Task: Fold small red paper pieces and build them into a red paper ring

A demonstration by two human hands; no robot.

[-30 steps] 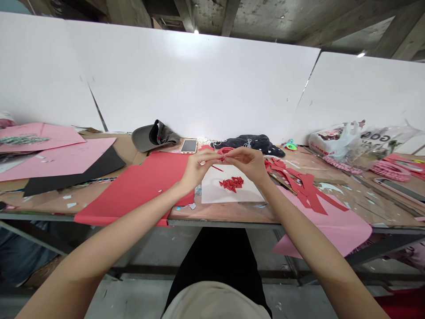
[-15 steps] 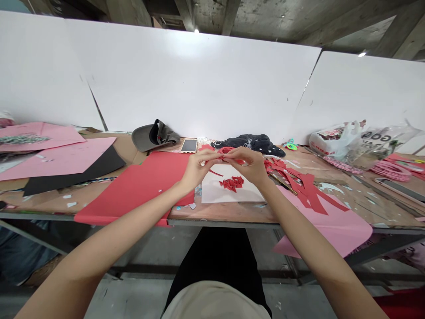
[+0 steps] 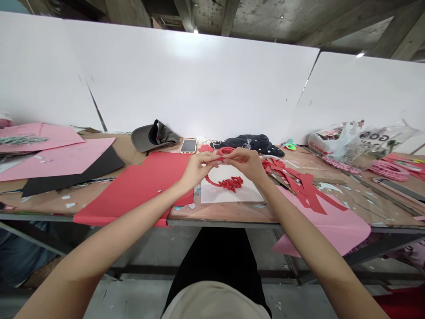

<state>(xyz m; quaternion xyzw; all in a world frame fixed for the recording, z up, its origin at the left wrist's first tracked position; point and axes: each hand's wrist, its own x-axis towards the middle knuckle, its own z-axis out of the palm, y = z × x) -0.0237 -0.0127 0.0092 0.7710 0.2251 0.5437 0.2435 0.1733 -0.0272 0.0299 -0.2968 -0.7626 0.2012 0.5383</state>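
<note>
Above a white sheet, my left hand and my right hand meet fingertip to fingertip. Both pinch a thin red paper strip, whose loose end curls down below my left fingers. My fingers hide most of the part being held. Just beneath, a small heap of folded red paper pieces lies on the white sheet. A coil of red paper shows behind my hands.
Red paper sheets spread to the left, near a cap and a phone. Right of the white sheet, cut red strips overlap pink paper. Dark cloth and a plastic bag sit farther back.
The strip's loose end has swung down and now curves towards the folded pieces. My hands stay nearly in place, still pinching it together.
</note>
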